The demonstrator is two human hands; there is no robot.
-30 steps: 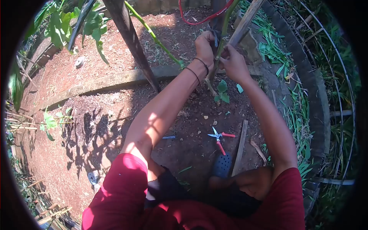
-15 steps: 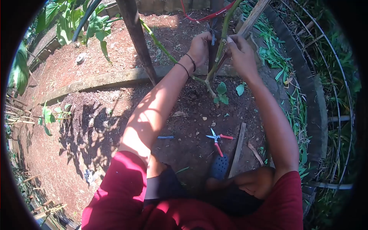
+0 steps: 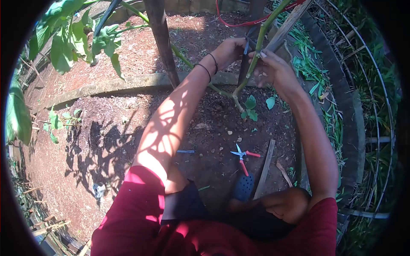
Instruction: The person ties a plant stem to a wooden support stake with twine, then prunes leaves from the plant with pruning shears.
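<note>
I have two grips, my left grip (image 3: 232, 48) and my right grip (image 3: 276, 73). I count two dark bands (image 3: 215, 62), two blue strips (image 3: 246, 47), one pair of cutters (image 3: 243, 167), one blue shoe (image 3: 243, 187), one red strap (image 3: 265, 18) and one flat stick (image 3: 264, 168) by the shoe.

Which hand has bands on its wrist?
The left hand: two dark bands circle its wrist and lower forearm. The right hand has a bare wrist.

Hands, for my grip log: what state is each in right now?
Left hand: fingers curled at the dark strip; grip can't be told.
Right hand: fingers partly bent beside the green stem; any hold can't be told.
</note>
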